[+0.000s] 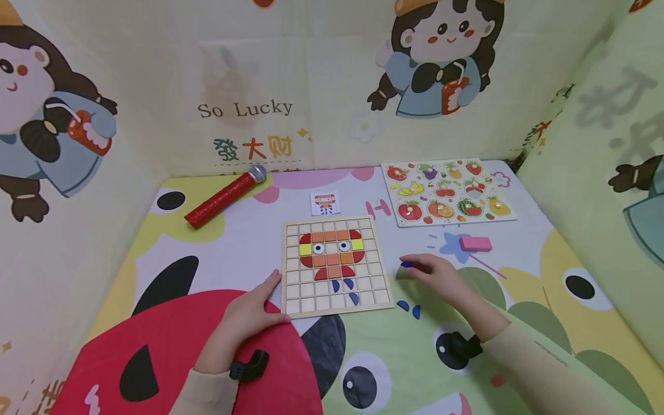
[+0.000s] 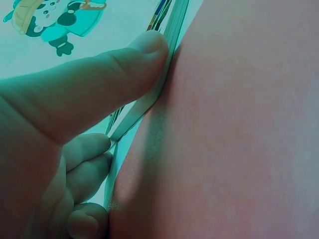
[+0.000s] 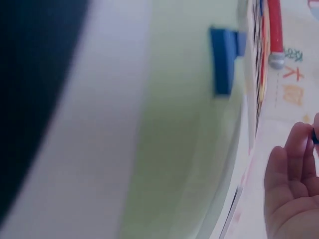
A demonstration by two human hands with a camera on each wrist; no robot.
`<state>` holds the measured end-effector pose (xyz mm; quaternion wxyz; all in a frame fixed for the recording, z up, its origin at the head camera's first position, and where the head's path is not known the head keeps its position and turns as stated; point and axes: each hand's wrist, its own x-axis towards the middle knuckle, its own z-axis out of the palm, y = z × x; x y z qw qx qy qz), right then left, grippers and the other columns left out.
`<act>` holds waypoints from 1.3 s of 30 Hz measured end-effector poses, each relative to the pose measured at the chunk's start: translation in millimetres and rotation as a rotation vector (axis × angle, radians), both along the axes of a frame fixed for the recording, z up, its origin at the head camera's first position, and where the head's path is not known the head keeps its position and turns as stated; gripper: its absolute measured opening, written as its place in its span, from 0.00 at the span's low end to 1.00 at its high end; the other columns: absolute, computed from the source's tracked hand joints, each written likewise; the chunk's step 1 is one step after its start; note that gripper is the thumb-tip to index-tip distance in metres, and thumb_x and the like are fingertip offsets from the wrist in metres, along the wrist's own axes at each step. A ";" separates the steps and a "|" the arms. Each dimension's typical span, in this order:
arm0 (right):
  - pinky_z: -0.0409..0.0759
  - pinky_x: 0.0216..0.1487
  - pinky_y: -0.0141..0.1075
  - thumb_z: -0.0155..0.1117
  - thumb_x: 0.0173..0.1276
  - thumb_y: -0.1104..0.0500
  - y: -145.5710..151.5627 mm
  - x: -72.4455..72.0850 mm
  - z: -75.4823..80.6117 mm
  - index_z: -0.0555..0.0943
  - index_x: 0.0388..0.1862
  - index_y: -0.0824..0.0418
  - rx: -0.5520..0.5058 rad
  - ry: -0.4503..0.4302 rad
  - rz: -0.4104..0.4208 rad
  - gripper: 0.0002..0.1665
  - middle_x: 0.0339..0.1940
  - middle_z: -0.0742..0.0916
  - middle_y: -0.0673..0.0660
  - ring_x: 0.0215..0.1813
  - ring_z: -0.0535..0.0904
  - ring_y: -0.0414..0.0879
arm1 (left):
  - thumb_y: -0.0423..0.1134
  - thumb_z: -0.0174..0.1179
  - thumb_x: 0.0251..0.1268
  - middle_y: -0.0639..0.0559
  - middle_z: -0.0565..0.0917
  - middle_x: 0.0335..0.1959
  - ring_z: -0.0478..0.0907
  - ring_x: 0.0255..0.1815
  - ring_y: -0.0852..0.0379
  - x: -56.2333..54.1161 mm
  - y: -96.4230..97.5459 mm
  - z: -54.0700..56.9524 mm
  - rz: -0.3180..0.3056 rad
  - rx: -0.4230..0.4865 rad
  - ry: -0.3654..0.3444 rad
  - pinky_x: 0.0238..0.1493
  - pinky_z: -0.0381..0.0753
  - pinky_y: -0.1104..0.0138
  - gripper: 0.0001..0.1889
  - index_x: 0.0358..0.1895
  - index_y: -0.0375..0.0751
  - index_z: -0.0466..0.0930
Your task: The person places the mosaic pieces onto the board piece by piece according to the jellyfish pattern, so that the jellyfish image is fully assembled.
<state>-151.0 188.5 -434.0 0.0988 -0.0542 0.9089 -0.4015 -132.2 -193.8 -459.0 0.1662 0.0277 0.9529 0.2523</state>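
Observation:
In the head view, my right hand pinches a small blue half-round piece between thumb and fingertips, to the right of the board. Two more blue half-round pieces lie on the cloth just below that hand. A wooden grid board bears a picture of red, orange and yellow pieces with two eyes, and three blue half-rounds under it. My left hand rests at the board's lower left corner, thumb against the front edge, fingers by the left side. In the left wrist view, the thumb touches the board's rim.
A small picture card lies behind the board. At the back left is a red glittery microphone. A fruit puzzle board lies at the back right, with a pink block in front of it. Printed cloth walls enclose the table.

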 end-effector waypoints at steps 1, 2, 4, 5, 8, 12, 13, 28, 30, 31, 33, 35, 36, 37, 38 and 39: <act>0.75 0.53 0.46 0.58 0.65 0.55 -3.6 -1.0 -0.2 0.76 0.55 0.57 -0.012 -0.011 -0.003 0.20 0.54 0.81 0.59 0.53 0.75 0.52 | 0.56 0.74 0.28 0.49 0.65 0.67 0.69 0.57 0.48 -0.3 0.0 -0.1 -0.002 0.001 0.002 0.31 0.81 0.61 0.57 0.70 0.60 0.50; 0.76 0.52 0.44 0.58 0.65 0.56 -7.2 -2.0 -0.8 0.76 0.55 0.58 -0.019 -0.020 -0.006 0.20 0.53 0.81 0.58 0.52 0.76 0.51 | 0.56 0.74 0.28 0.49 0.65 0.67 0.69 0.57 0.48 -0.3 0.2 0.3 -0.003 0.000 0.004 0.31 0.81 0.61 0.57 0.70 0.60 0.50; 0.78 0.48 0.40 0.60 0.64 0.56 -14.6 -4.2 -1.4 0.77 0.54 0.59 -0.027 -0.020 0.002 0.20 0.48 0.82 0.58 0.46 0.77 0.49 | 0.56 0.74 0.28 0.49 0.65 0.67 0.69 0.57 0.48 -0.3 0.2 0.3 -0.002 -0.003 0.004 0.31 0.81 0.62 0.57 0.70 0.61 0.50; 0.79 0.46 0.37 0.61 0.63 0.56 -18.2 -5.3 -2.0 0.77 0.53 0.60 -0.026 -0.012 0.008 0.20 0.45 0.83 0.58 0.43 0.77 0.48 | 0.56 0.74 0.28 0.49 0.65 0.67 0.69 0.57 0.48 -0.3 0.3 0.5 -0.002 -0.004 0.003 0.31 0.81 0.62 0.57 0.70 0.61 0.50; 0.77 0.38 0.30 0.64 0.60 0.54 -28.6 -7.3 -3.2 0.78 0.49 0.61 0.006 0.031 0.017 0.20 0.35 0.83 0.54 0.35 0.74 0.44 | 0.56 0.74 0.28 0.48 0.65 0.66 0.69 0.56 0.48 -0.4 0.7 0.7 -0.003 -0.006 0.001 0.30 0.81 0.62 0.58 0.70 0.60 0.50; 0.76 0.37 0.29 0.66 0.57 0.54 -39.4 -8.1 -4.3 0.79 0.46 0.62 0.005 0.069 0.038 0.19 0.31 0.81 0.52 0.34 0.73 0.43 | 0.56 0.74 0.28 0.48 0.66 0.66 0.70 0.56 0.48 -0.1 1.4 0.3 0.000 -0.003 0.003 0.30 0.81 0.62 0.58 0.70 0.60 0.50; 0.77 0.38 0.30 0.66 0.57 0.55 -41.8 -7.9 -4.5 0.79 0.46 0.62 -0.007 0.075 0.042 0.19 0.32 0.81 0.52 0.34 0.73 0.43 | 0.56 0.74 0.27 0.48 0.66 0.66 0.70 0.56 0.48 -0.1 1.5 0.1 0.000 -0.001 0.003 0.30 0.81 0.62 0.58 0.70 0.60 0.50; 0.71 0.31 0.27 0.70 0.53 0.55 -90.6 -0.9 -3.4 0.80 0.41 0.59 -0.070 0.052 -0.006 0.17 0.25 0.77 0.49 0.30 0.71 0.42 | 0.56 0.74 0.28 0.49 0.65 0.67 0.69 0.58 0.48 1.5 -0.1 -3.1 -0.003 0.009 0.016 0.30 0.81 0.62 0.58 0.70 0.60 0.50; 0.71 0.31 0.27 0.70 0.53 0.55 -95.6 0.5 -3.7 0.80 0.40 0.59 -0.083 0.051 -0.001 0.16 0.25 0.76 0.50 0.30 0.70 0.42 | 0.56 0.74 0.28 0.49 0.65 0.67 0.69 0.58 0.48 1.4 -0.1 -3.1 -0.004 0.010 0.015 0.30 0.81 0.62 0.58 0.70 0.60 0.50; 0.70 0.30 0.27 0.70 0.52 0.55 -97.7 1.2 -3.5 0.80 0.40 0.59 -0.081 0.053 0.008 0.16 0.25 0.76 0.50 0.30 0.70 0.42 | 0.56 0.74 0.28 0.49 0.65 0.67 0.69 0.58 0.48 1.3 -0.2 -3.1 -0.005 0.010 0.014 0.30 0.81 0.62 0.58 0.70 0.60 0.50; 0.70 0.29 0.27 0.71 0.52 0.55 -101.4 2.1 -3.2 0.80 0.39 0.59 -0.068 0.064 0.036 0.16 0.24 0.75 0.49 0.30 0.69 0.42 | 0.56 0.74 0.28 0.49 0.65 0.67 0.69 0.58 0.48 0.8 -0.3 -3.2 -0.007 0.008 0.017 0.30 0.81 0.63 0.58 0.70 0.60 0.50; 0.69 0.28 0.27 0.71 0.51 0.54 -104.3 3.3 -2.4 0.80 0.39 0.58 -0.054 0.077 0.065 0.17 0.24 0.75 0.49 0.29 0.69 0.41 | 0.56 0.74 0.28 0.49 0.65 0.67 0.69 0.58 0.48 0.3 -0.4 -2.6 -0.009 0.003 0.019 0.30 0.81 0.62 0.58 0.70 0.60 0.50; 0.69 0.28 0.27 0.71 0.51 0.54 -105.5 4.1 -1.8 0.80 0.38 0.59 -0.052 0.079 0.077 0.17 0.24 0.75 0.48 0.29 0.69 0.41 | 0.56 0.74 0.28 0.48 0.65 0.67 0.69 0.57 0.48 0.0 -0.4 -2.2 -0.010 0.000 0.021 0.31 0.81 0.62 0.58 0.70 0.60 0.50; 0.69 0.28 0.27 0.71 0.51 0.53 -106.5 4.9 -1.2 0.80 0.38 0.58 -0.054 0.079 0.086 0.17 0.24 0.75 0.48 0.29 0.69 0.41 | 0.56 0.74 0.28 0.48 0.65 0.67 0.69 0.57 0.48 -0.4 -0.5 -1.9 -0.013 -0.006 0.022 0.31 0.81 0.62 0.57 0.70 0.59 0.51; 0.69 0.28 0.27 0.71 0.52 0.53 -107.2 5.7 -1.0 0.80 0.38 0.58 -0.055 0.080 0.095 0.17 0.24 0.75 0.48 0.29 0.69 0.40 | 0.57 0.73 0.28 0.48 0.65 0.67 0.70 0.56 0.48 -0.6 -0.7 -1.6 -0.017 -0.010 0.024 0.31 0.80 0.62 0.57 0.70 0.59 0.51; 0.70 0.28 0.27 0.70 0.52 0.53 -107.8 6.6 -0.8 0.80 0.39 0.58 -0.060 0.081 0.100 0.16 0.24 0.76 0.48 0.29 0.70 0.40 | 0.57 0.73 0.29 0.48 0.65 0.67 0.70 0.56 0.48 -0.8 -0.9 -1.1 -0.021 -0.014 0.024 0.31 0.80 0.62 0.57 0.70 0.59 0.51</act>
